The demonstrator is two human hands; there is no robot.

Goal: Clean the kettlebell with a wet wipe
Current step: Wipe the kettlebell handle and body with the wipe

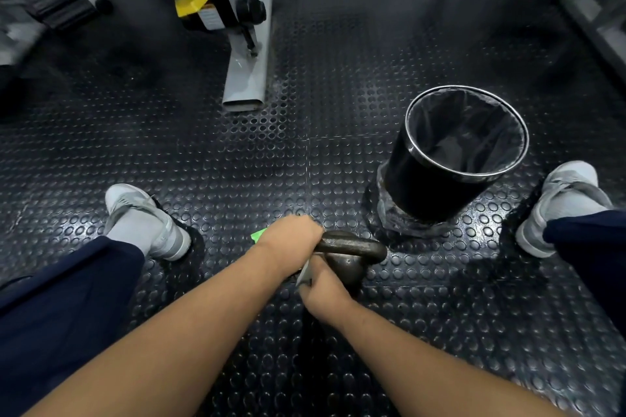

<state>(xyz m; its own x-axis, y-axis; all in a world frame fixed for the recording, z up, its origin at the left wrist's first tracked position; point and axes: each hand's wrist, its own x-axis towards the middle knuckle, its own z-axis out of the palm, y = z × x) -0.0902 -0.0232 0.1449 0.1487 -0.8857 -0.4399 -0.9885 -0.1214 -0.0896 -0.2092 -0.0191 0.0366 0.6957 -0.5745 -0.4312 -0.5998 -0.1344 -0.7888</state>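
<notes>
A dark iron kettlebell [352,252] stands on the studded rubber floor between my feet. My left hand [291,240] is closed around the left end of its handle. My right hand [321,284] presses a crumpled white wet wipe [305,276] against the near left side of the ball. Most of the wipe is hidden under my fingers. A green corner of a packet [258,234] sticks out from behind my left hand.
A black round bin [430,186] with a clear liner and metal rim stands just beyond the kettlebell, to the right. A grey machine leg [245,78] rests on the floor farther ahead. My two shoes [142,220] [562,206] flank the work area.
</notes>
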